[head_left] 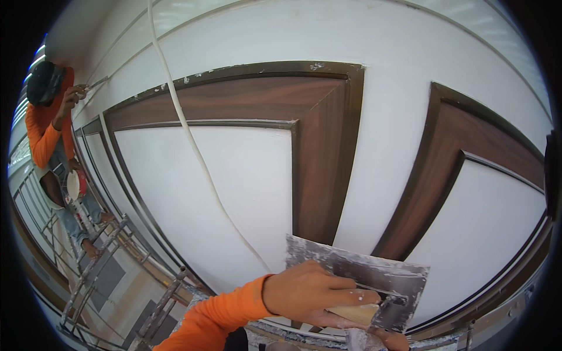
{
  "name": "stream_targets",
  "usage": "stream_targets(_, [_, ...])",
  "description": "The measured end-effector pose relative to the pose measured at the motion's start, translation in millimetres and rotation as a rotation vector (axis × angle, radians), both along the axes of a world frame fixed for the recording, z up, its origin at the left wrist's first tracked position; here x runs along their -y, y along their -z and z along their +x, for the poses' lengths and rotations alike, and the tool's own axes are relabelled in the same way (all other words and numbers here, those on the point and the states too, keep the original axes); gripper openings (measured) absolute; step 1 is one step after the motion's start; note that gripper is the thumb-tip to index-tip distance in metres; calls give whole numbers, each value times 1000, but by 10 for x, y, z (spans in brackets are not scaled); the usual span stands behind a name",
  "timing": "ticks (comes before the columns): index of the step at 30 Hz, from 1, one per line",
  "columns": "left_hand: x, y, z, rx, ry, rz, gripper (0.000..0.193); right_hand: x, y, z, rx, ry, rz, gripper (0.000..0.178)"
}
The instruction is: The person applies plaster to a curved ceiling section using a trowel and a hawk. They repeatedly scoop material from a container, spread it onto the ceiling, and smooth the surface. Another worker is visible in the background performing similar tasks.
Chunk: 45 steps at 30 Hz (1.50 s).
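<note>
My left hand (304, 292), in an orange sleeve, comes in from the lower left and grips the wooden handle (354, 314) of a steel plastering trowel (374, 275). The trowel's blade is smeared with white plaster and lies flat against the white wall (386, 117), at the lower corner of a brown wood-grain frame (322, 152). Only a few fingers of my right hand (391, 339) show at the bottom edge, just under the trowel and beside a grey plaster-smeared thing (358, 340). What they hold is hidden.
A second wood-grain frame (468, 140) is on the right. A white cord (193, 146) runs down the wall. On the left, a person in orange (50, 123) stands on metal scaffolding (93, 269), pressing a tool to the wall. Scaffold bars cross below me.
</note>
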State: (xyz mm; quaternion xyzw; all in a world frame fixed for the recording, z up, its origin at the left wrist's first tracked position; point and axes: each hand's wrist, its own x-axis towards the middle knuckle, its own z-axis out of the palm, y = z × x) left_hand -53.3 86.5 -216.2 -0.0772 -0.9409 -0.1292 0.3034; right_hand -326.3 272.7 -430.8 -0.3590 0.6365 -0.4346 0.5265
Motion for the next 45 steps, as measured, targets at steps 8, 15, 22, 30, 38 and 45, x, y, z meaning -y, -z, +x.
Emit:
stream_targets(8, [-165, -666, 340, -302, -343, -670, 37, 553, -137, 702, -76, -302, -301, 23])
stream_targets(15, [-170, -1212, 109, -567, -418, -893, 22, 471, -394, 1093, 30, -204, -501, 25])
stream_targets(22, [-185, -1087, 365, -820, -163, -274, 27, 289, -711, 782, 489, 302, -983, 45])
stream_targets(30, [99, -471, 777, -1063, -33, 1111, 30, 214, -1409, 1127, 505, 279, -1171, 46])
stream_targets(38, [134, 33, 514, -1061, -93, 1229, 30, 504, -1731, 1494, 336, 275, -1136, 42])
stream_targets(45, [104, 271, 605, -1028, -164, 1234, 29, 559, -1633, 1436, 442, 271, -1083, 46])
